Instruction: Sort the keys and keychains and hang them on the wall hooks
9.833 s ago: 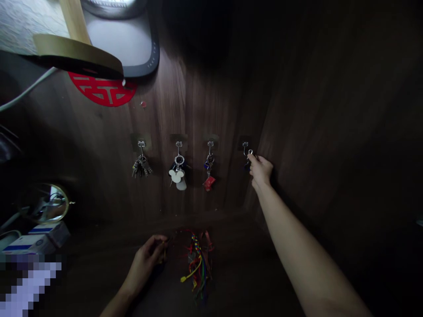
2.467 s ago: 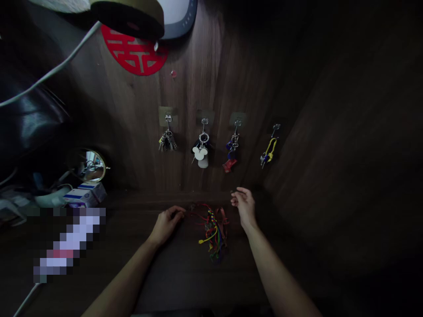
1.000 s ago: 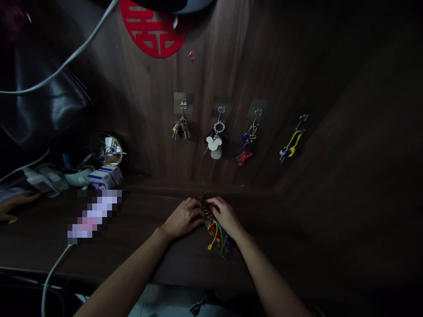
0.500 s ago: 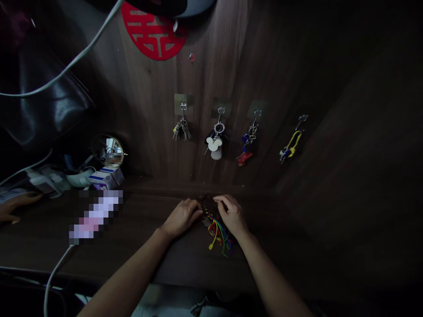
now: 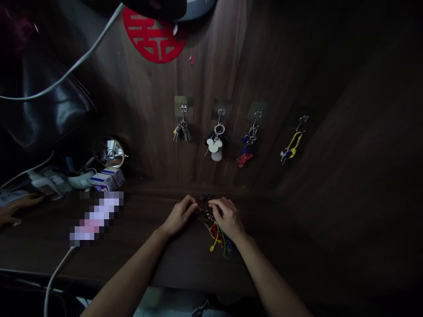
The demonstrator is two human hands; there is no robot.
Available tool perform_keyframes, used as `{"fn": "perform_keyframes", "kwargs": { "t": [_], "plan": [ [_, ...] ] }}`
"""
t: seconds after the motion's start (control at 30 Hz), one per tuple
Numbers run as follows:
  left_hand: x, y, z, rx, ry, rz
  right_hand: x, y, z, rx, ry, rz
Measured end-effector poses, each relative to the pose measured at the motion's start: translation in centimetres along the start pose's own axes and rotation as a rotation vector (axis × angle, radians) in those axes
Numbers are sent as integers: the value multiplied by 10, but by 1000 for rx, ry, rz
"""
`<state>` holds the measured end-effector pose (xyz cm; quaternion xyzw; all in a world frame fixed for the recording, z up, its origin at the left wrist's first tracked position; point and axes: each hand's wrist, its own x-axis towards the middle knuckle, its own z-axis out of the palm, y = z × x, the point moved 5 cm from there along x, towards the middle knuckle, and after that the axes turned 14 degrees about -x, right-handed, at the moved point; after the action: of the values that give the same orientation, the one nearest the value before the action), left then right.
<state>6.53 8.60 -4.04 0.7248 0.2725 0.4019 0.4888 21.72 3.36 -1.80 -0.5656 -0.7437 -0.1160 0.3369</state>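
Note:
A keychain point(image 5: 216, 233) with a braided, beaded-looking cord and loose red, yellow, green and blue strings lies on the dark wooden tabletop between my hands. Dark metallic pieces, too dim to make out, show beside its braid. My left hand point(image 5: 180, 215) pinches the keychain's upper left part between thumb and fingers. Just across from it, my right hand point(image 5: 229, 220) is curled over the braid, thumb and fingertips drawn together at the upper end. What lies between those right fingertips is too small to tell.
Key bunches hang on wall hooks: plain keys point(image 5: 182, 132), a set with a white mouse-head charm point(image 5: 214, 145), a blue-red set point(image 5: 245, 158) and a yellow-corded set point(image 5: 292, 149). Leftward are a round mirror point(image 5: 114, 152), boxes point(image 5: 107, 179), a white cable point(image 5: 54, 268) and a hand-shaped form point(image 5: 20, 207).
My right hand has moved left and closer over the braid. My left hand has turned slightly, its fingers now pinched at the keychain's edge, and more dark metallic pieces show.

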Motion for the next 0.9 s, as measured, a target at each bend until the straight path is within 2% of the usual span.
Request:
{"fn": "perform_keyframes", "kwargs": {
  "t": [0.17, 0.33, 0.47, 0.6, 0.73, 0.9],
  "plan": [
    [3, -11, -6, -383, 130, -88, -1, -9, 14, -47, -167, -29],
    [4, -12, -8, -561, 193, -108, -5, -11, 30, -143, -297, -20],
    [4, -9, -11, -612, 242, -91, -6, -11, 33, -184, -289, -4],
    [5, -13, -18, -630, 330, -88, -4, -13, 27, -180, -233, -17],
    [7, -20, -28, -673, 450, -92, -1, -9, 20, -27, -192, 62],
    [8, -19, -27, -610, 419, -116, 1, -3, 28, 498, -268, 277]
  ]
}}
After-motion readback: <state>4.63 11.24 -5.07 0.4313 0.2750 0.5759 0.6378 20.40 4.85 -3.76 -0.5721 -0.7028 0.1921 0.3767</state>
